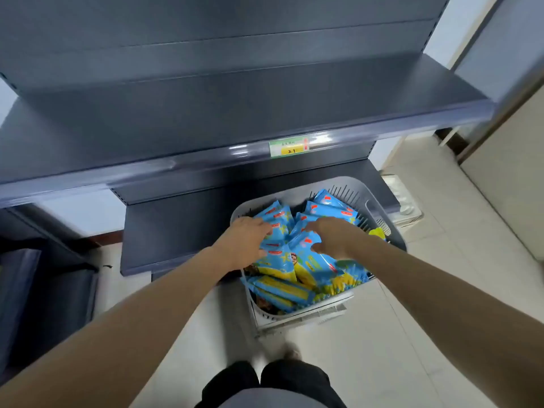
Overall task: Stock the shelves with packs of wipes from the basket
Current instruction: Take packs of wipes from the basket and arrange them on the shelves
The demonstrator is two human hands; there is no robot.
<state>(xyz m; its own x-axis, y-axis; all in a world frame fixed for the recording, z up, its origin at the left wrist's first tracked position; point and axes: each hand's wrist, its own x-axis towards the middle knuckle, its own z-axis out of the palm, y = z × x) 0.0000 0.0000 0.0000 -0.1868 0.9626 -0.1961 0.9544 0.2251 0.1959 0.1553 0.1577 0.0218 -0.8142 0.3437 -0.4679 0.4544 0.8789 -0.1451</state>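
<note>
A grey plastic basket [391, 228] stands on the floor against the bottom shelf, filled with several blue and yellow packs of wipes [312, 269]. Both my arms reach down into it. My left hand [244, 242] lies on the packs at the left side, its fingers spread over a pack. My right hand [332, 237] is over the packs at the right, fingers bent down onto a pack with the thumb apart. The frame is blurred and does not show whether either hand has a hold on a pack.
A dark grey middle shelf [235, 113] with a green and yellow price tag [290, 147] juts out above the basket. The bottom shelf [176, 231] sits behind the basket. Pale floor tiles [412, 334] stretch to the right. My knees [265, 384] show at the bottom.
</note>
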